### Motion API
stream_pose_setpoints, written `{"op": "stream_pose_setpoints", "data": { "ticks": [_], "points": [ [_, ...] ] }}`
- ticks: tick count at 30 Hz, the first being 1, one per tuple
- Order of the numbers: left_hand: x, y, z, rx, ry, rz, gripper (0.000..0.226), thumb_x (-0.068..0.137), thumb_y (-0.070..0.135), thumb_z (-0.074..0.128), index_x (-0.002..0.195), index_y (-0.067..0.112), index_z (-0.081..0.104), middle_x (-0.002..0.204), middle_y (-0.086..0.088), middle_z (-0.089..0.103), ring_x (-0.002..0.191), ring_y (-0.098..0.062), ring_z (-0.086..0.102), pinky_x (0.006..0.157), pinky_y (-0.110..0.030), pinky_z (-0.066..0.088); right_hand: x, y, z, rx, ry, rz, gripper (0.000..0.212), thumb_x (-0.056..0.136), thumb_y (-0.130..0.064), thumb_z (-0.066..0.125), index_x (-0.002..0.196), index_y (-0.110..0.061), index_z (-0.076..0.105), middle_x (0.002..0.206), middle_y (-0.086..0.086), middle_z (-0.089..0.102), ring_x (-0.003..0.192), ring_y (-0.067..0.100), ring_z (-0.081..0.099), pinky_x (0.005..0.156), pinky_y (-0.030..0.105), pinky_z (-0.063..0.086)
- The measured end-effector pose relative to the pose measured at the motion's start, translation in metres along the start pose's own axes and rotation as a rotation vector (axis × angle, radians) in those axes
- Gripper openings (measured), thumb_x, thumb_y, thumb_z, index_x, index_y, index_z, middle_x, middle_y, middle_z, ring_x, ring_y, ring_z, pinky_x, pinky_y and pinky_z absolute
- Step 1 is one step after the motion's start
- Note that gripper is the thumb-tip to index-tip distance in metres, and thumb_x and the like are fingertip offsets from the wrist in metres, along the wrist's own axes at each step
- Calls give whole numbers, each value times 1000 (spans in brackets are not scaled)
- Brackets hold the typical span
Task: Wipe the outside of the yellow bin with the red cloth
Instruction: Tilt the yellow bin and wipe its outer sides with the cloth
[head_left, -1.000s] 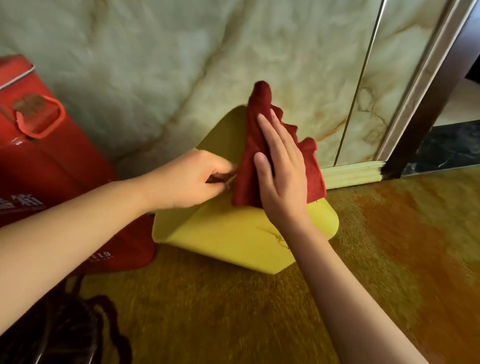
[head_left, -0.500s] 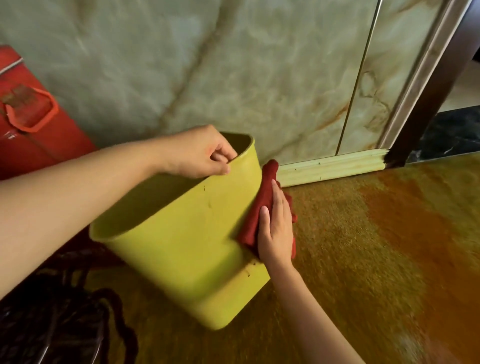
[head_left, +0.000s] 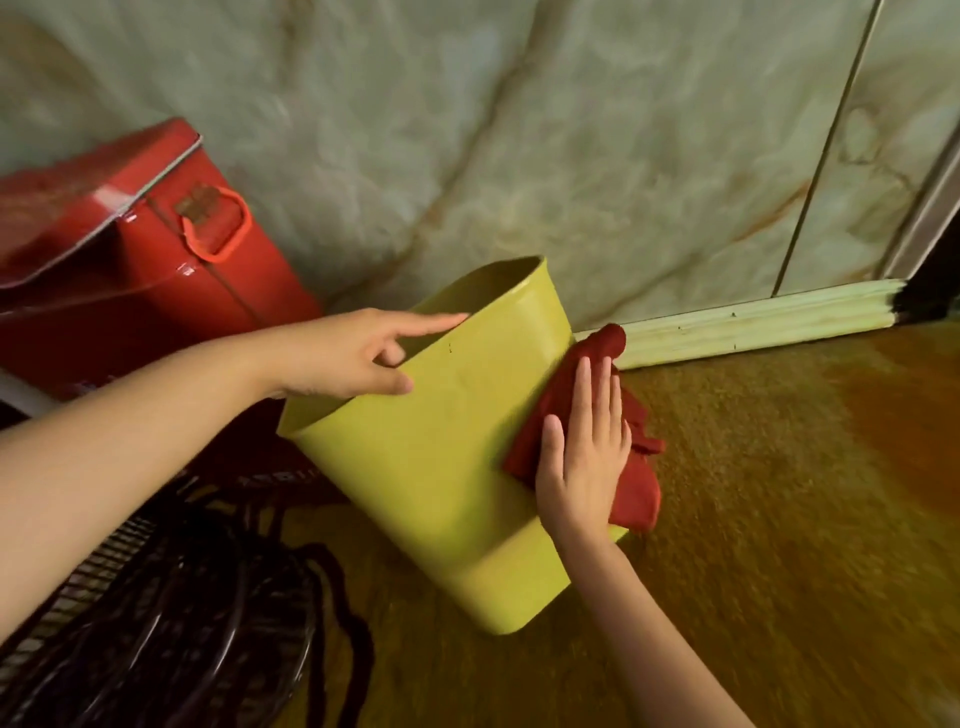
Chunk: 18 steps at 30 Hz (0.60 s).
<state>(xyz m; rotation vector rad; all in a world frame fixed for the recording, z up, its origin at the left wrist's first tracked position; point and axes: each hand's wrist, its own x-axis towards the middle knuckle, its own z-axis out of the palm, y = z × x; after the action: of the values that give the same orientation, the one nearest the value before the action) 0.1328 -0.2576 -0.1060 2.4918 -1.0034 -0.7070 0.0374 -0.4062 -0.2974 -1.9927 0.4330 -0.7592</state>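
The yellow bin (head_left: 447, 457) stands on the floor, tilted with its open mouth toward the upper left. My left hand (head_left: 348, 358) grips the near rim, thumb on the outside wall and fingers reaching into the opening. My right hand (head_left: 584, 457) lies flat with fingers together, pressing the red cloth (head_left: 636, 478) against the bin's right outer wall. The cloth sticks out above my fingertips and hangs below my palm.
A red metal box (head_left: 156, 270) with a handle stands to the left against the marbled wall (head_left: 519, 130). A dark wire fan grille and cords (head_left: 171, 623) lie at lower left. A pale skirting board (head_left: 753, 322) runs along the wall. Brownish-yellow floor (head_left: 779, 519) spreads to the right.
The bin went from bottom-up to mouth-up. My right hand with the cloth slid from the bin's base to its right wall. My left fingers have spread over the rim.
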Motion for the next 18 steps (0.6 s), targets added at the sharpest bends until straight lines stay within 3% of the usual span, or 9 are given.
{"op": "stream_pose_setpoints", "data": {
  "ticks": [3, 5, 7, 8, 11, 15, 18],
  "points": [
    [8, 3, -1, -53, -40, -42, 76, 81, 3, 60, 116, 62, 29, 55, -6, 40, 48, -14, 29, 41, -20, 22, -3, -33, 9, 5, -83, -212, 59, 94, -39, 24, 148, -29, 4, 157, -7, -2, 147, 15, -6, 116, 45, 1],
    [10, 0, -3, -74, -51, -90, 79, 80, -2, 60, 126, 53, 28, 54, -8, 45, 45, -12, 34, 39, -18, 27, 1, -50, 15, -1, -134, -394, 60, 95, -31, 33, 149, -25, 8, 157, -7, 0, 147, 13, -3, 116, 41, 1],
    [10, -4, -9, -122, -117, -167, 83, 78, -5, 59, 131, 48, 23, 56, 0, 59, 46, -7, 44, 40, -16, 36, 9, -49, 16, -98, -112, -488, 58, 94, -34, 41, 148, -29, 18, 157, -7, 6, 147, 15, -1, 116, 46, 5],
    [10, -5, -12, -146, -174, -199, 84, 79, -5, 58, 125, 57, 25, 66, -2, 66, 53, -10, 50, 43, -18, 42, 12, -43, 16, -180, -74, -483, 58, 93, -43, 42, 146, -34, 21, 156, -7, 7, 147, 17, 0, 115, 51, 5],
    [8, -7, -20, -156, -253, -211, 84, 81, -4, 54, 106, 73, 34, 84, -23, 67, 71, -20, 51, 51, -20, 46, 19, -21, 17, -302, -15, -351, 63, 86, -68, 33, 143, -47, 18, 156, -10, 2, 147, 28, -4, 107, 68, 4],
    [9, -6, -17, -170, -209, -201, 81, 82, -4, 54, 110, 68, 32, 82, -25, 67, 68, -16, 53, 51, -19, 44, -11, 15, 22, -293, -43, -184, 63, 86, -70, 23, 144, -47, 10, 157, -5, 3, 147, 29, 0, 107, 68, 11],
    [8, 0, -16, -175, -220, -202, 79, 81, -5, 55, 108, 67, 35, 86, -25, 65, 63, -11, 55, 49, -18, 46, -50, 40, 17, -108, 24, 200, 66, 84, -72, 13, 143, -43, 4, 157, -1, 5, 147, 26, 3, 108, 69, 15]
  ]
}}
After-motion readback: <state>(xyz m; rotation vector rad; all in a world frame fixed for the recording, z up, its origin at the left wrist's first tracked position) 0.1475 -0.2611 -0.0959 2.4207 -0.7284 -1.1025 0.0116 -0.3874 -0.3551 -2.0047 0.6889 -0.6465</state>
